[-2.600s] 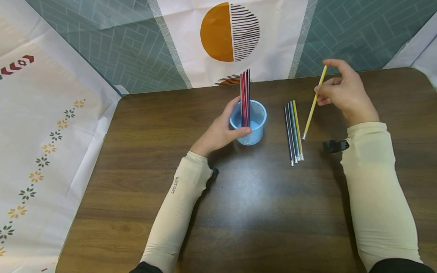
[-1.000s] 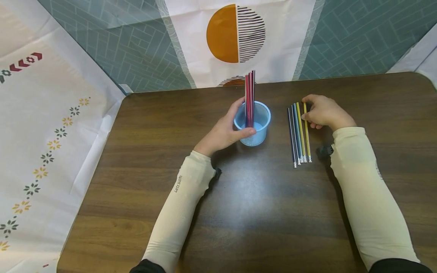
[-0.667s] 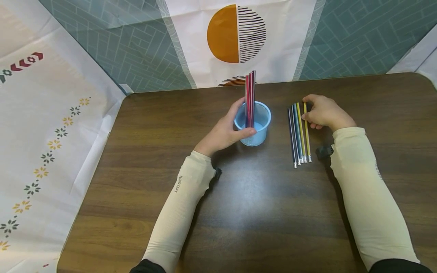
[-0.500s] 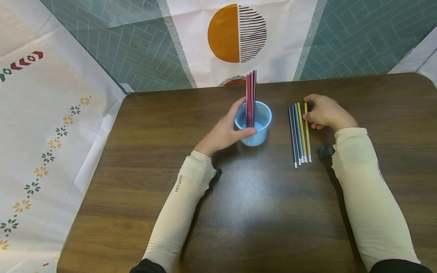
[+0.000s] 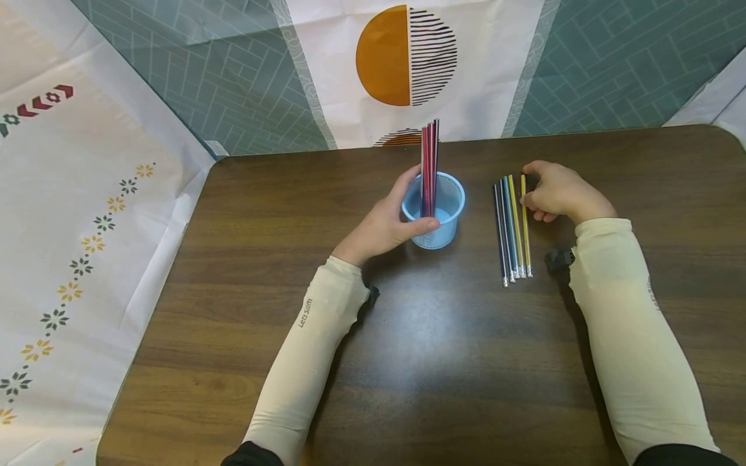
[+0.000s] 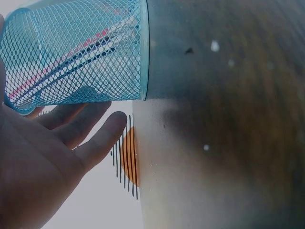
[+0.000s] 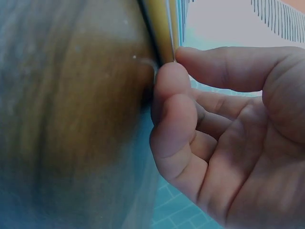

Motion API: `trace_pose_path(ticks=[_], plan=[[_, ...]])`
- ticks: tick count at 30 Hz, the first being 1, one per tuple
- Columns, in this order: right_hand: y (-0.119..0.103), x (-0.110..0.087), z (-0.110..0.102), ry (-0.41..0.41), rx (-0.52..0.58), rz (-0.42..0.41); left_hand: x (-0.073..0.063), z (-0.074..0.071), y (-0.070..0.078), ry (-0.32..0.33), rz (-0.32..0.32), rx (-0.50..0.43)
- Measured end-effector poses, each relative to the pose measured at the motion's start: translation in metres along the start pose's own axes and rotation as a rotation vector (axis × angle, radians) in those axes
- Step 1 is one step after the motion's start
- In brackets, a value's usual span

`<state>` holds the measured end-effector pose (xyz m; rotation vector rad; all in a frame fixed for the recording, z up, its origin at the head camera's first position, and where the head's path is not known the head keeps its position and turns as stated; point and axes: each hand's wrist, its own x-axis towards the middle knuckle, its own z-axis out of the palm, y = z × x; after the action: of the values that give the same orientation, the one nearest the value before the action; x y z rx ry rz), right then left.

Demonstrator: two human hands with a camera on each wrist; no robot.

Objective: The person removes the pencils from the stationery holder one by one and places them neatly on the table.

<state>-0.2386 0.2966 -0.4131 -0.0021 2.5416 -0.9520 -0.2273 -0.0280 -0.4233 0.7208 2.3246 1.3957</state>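
Note:
My left hand grips a light blue mesh pencil cup, with the thumb across its near side and the fingers around its far side. Several red and dark pencils stand upright in the cup; their lower ends show through the mesh in the left wrist view. My right hand has its thumb and fingertips at the far end of a yellow pencil, which lies on the table. Left of it, a row of dark, blue and yellow pencils lies side by side, silver ends toward me.
Both hands work over a brown wooden table. Its back edge meets a patterned cloth with an orange half circle. A white cloth with printed flowers hangs along the left. A small black wrist device sits beside the right sleeve.
My right hand has brought the yellow pencil down from the air to lie right of the row, then shifted slightly right. The left hand still holds the cup in place.

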Motion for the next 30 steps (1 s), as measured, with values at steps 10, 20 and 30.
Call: trace_pose_path(ticks=[10,20,30], plan=[[-0.0033,0.0002,0.0016,-0.021,-0.003,0.027,0.0002,0.0000,-0.0001,-0.003,0.010,-0.008],[-0.0061,0.0002,0.0047,-0.002,0.007,0.018,-0.0005,0.0004,0.0012,-0.002,-0.002,-0.008],[-0.0086,0.0017,0.0053,0.004,0.003,0.015,-0.0007,0.0001,0.0011,0.002,-0.002,-0.004]])
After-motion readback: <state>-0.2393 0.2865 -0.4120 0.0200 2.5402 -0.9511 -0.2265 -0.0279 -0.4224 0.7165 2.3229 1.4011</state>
